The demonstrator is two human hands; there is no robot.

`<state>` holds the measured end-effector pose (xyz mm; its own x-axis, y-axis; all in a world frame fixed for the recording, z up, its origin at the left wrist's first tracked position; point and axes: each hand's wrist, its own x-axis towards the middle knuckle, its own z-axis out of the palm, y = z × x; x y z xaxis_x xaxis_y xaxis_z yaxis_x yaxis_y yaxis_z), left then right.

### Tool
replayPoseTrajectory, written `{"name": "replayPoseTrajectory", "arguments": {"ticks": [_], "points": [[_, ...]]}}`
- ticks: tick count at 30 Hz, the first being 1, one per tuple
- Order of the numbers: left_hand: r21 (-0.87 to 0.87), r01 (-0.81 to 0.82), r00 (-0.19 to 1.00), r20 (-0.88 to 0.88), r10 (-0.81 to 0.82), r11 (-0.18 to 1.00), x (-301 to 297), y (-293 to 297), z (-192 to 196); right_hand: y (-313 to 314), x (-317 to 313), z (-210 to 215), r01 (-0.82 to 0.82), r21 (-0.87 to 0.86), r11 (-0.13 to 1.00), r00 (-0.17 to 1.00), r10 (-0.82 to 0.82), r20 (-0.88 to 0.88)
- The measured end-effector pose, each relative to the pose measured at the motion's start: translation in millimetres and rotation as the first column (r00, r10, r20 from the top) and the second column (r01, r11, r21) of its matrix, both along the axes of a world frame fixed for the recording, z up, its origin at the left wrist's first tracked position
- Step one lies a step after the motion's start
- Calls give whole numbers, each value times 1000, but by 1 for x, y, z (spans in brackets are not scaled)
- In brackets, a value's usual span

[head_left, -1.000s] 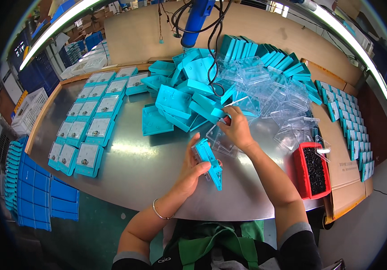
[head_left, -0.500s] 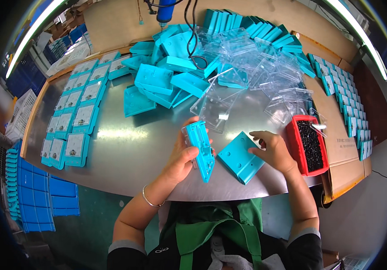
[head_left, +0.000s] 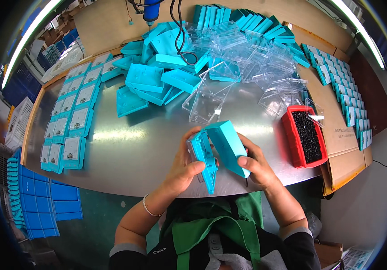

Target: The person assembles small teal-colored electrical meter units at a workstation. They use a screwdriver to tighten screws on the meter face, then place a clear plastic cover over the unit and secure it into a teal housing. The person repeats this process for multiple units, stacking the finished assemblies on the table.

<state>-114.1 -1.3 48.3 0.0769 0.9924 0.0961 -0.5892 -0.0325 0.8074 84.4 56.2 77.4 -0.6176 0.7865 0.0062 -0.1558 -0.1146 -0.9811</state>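
teal part [head_left: 204,158]: lower face hidden by left hand [head_left: 183,173] | red bin [head_left: 294,141] contents: too small to tell

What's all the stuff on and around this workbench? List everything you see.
Metal table: one, grey, centre.
Turquoise plastic shells: loose pile, table's far middle.
Clear plastic covers: heap, far right of the pile.
Assembled turquoise units: many, in rows, table's left.
More turquoise units: rows, on cardboard at right.
Red bin: one, holding small black parts, right.
Blue trays: stack, lower left, below the table.
Hanging tool: one, blue, top.
Left hand: holds a turquoise piece.
Right hand: holds a turquoise shell.
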Motion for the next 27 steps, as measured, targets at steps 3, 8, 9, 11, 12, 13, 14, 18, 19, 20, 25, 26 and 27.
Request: {"name": "replayPoseTrajectory", "arguments": {"ticks": [3,8,9,11,12,13,14,18,19,20,25,26,27], "points": [[0,-23,999,29,23,1000,-1,2,-3,-3,-2,-12,-104,-161,981,992,90,-88],[23,-43,999,-29,44,999,-4,0,-5,-4,-11,-14,-97,-55,994,995,97,-2],[18,-35,999,-30,36,999,-4,0,-7,-4,-10,-13,-119,-68,990,993,120,10],[-5,-24,1000,-8,24,1000,-5,-2,-4,-4,-8,-7,-170,-100,980,984,174,30],[-16,-18,1000,3,18,1000,-5,-3,-4,-5,-10,-4,-180,-84,980,983,183,28],[-3,-18,999,-48,17,1000,-6,-3,-5,-6,-12,0,-186,-68,980,982,188,27],[10,-17,995,-98,18,1000,-7,-2,-6,-6,-13,2,-193,-53,980,981,194,25],[169,-52,916,-383,115,984,-2,-11,3,-11,-7,-11,-247,149,957,958,219,183],[258,-54,878,-447,169,965,-3,-13,2,-14,-8,-9,-251,202,947,963,224,150],[344,-47,835,-502,226,938,-5,-15,2,-17,-10,-7,-252,254,934,966,229,117],[338,14,736,-640,220,941,-11,-6,4,-13,-8,-7,-245,321,915,958,177,226],[295,-10,792,-580,188,956,-10,-1,-1,-11,-10,-12,-193,414,889,961,87,262],[341,-51,751,-607,261,939,-8,-3,-4,-11,-5,-9,-200,429,881,956,79,282]]}}
